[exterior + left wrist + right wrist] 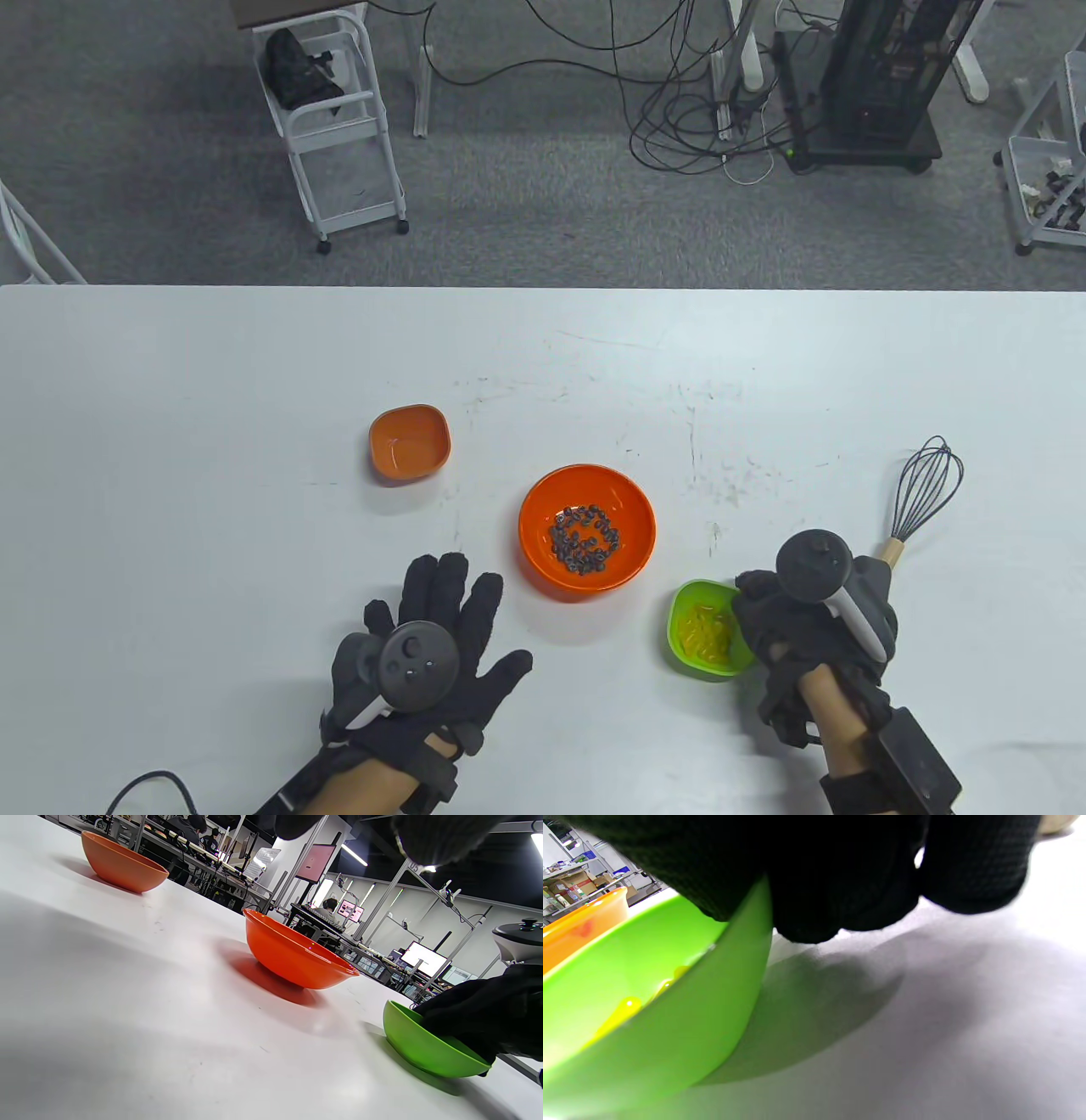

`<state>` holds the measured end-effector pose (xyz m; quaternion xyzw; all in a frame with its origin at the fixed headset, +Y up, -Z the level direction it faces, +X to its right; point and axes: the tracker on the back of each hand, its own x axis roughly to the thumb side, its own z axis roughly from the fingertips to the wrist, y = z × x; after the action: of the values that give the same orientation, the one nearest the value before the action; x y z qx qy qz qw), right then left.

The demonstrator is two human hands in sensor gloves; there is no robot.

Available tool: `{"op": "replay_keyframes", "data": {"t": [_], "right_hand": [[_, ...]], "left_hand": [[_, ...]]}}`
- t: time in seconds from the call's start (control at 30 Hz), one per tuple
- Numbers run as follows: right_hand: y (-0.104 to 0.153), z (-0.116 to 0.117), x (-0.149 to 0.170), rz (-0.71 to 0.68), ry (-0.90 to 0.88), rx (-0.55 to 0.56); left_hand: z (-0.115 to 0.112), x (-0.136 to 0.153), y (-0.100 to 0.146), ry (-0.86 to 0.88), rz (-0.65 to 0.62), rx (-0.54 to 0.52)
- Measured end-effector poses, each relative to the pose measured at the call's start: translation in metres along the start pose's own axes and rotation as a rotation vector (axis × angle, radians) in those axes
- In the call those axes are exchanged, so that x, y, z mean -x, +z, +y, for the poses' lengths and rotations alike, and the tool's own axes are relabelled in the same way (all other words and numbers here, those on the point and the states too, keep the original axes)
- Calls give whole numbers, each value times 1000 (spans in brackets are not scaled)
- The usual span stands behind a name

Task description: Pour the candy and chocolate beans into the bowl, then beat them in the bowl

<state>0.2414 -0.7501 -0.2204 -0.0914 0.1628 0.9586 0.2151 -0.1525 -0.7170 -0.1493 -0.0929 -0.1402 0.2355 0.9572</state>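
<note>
Noted: right hand (806, 628) pinching near rim of green bowl (691, 628) of yellow candy — just right of orange bowl (587, 531) holding chocolate beans; left hand (424, 654) flat, fingers spread

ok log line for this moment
right hand grips green bowl of yellow candy | left hand open on table | chocolate beans in big orange bowl | whisk untouched

No legible text or labels anywhere; distant lab signs perhaps lettered, too blurred.
</note>
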Motion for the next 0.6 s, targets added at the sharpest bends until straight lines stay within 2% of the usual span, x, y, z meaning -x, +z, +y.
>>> {"op": "replay_keyframes", "data": {"t": [0.33, 0.6], "right_hand": [[1, -2, -1, -18, -58, -5], [16, -35, -27, -59, -108, 132]], "left_hand": [[0, 1, 1, 5, -4, -6], [5, 2, 7, 28, -21, -34]]}}
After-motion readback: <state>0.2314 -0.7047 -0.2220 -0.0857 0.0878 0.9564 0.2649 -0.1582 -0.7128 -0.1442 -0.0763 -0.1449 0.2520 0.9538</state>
